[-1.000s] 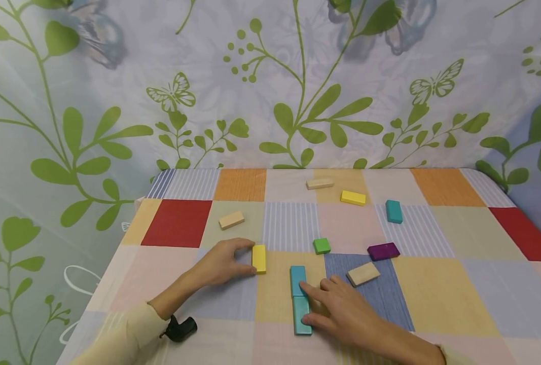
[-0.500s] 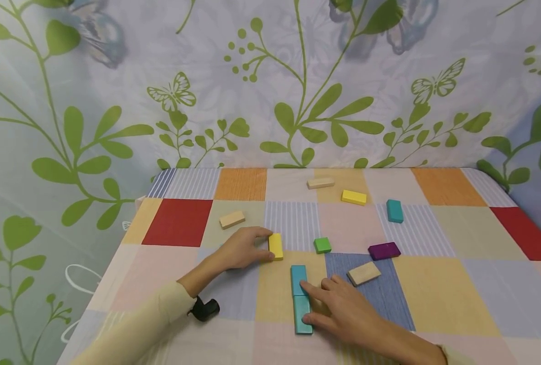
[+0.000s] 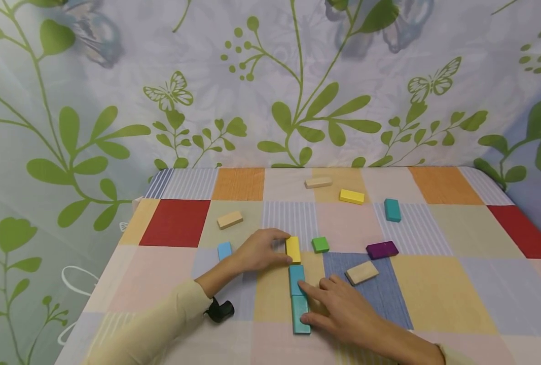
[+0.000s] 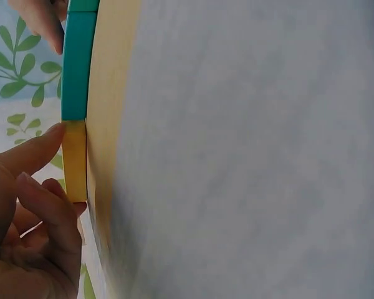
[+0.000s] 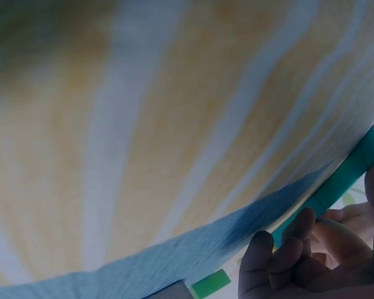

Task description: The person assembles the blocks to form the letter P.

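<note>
In the head view my left hand (image 3: 262, 251) pinches a yellow wooden block (image 3: 293, 250) by its ends, between thumb and fingers. The block lies flat on the cloth. The left wrist view has its end (image 4: 75, 162) against the end of a teal block (image 4: 78, 65). Two teal blocks, the far one (image 3: 296, 276) and the near one (image 3: 300, 319), lie end to end in a line. On their right side, the index finger of my right hand (image 3: 345, 317) touches the far block and the thumb touches the near one; its other fingers are bent and hold nothing.
Right of the yellow block lies a small green block (image 3: 320, 245), with a plain wood block (image 3: 362, 273) and a purple block (image 3: 382, 250) beyond. A light blue block (image 3: 224, 250) sits behind my left wrist. Several others, including a teal one (image 3: 392, 210), lie farther back on the patchwork cloth (image 3: 457, 284).
My left hand has slid the yellow block rightward to the far end of the teal row. A light blue block has come into sight behind the left wrist. The right hand has stayed put.
</note>
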A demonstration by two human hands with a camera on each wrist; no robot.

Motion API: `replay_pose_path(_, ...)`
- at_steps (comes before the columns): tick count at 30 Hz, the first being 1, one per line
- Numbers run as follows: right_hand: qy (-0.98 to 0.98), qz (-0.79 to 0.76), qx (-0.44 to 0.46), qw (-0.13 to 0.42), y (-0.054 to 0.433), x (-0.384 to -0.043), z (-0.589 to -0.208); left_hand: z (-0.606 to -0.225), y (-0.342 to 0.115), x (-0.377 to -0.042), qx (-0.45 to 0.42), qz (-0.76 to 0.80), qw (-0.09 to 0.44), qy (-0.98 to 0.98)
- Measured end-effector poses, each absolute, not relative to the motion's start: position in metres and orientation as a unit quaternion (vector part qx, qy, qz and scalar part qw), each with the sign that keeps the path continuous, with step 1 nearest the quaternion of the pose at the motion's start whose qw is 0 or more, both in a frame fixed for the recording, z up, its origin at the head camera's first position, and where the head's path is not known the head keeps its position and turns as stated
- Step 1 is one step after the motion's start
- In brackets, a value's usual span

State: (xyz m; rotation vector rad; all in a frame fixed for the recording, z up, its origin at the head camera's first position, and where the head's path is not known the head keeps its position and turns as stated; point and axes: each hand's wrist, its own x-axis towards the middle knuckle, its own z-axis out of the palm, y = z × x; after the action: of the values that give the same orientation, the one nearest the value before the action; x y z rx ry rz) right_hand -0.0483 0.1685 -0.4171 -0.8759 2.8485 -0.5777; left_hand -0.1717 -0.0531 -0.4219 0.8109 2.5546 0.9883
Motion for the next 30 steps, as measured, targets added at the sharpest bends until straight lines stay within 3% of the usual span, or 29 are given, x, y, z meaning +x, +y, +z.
replay_pose_path(25,0.938,-0.186,-0.278,0.085,0.170,-0.049,-0.415,-0.421,-0.054,-0.166,0.280,0.355,0.156,0.878)
replay_pose_path(30,0.938,-0.189,-0.282,0.071,0.169,-0.048,-0.416,-0.421,-0.062,-0.167,0.268,0.368,0.129,0.881)
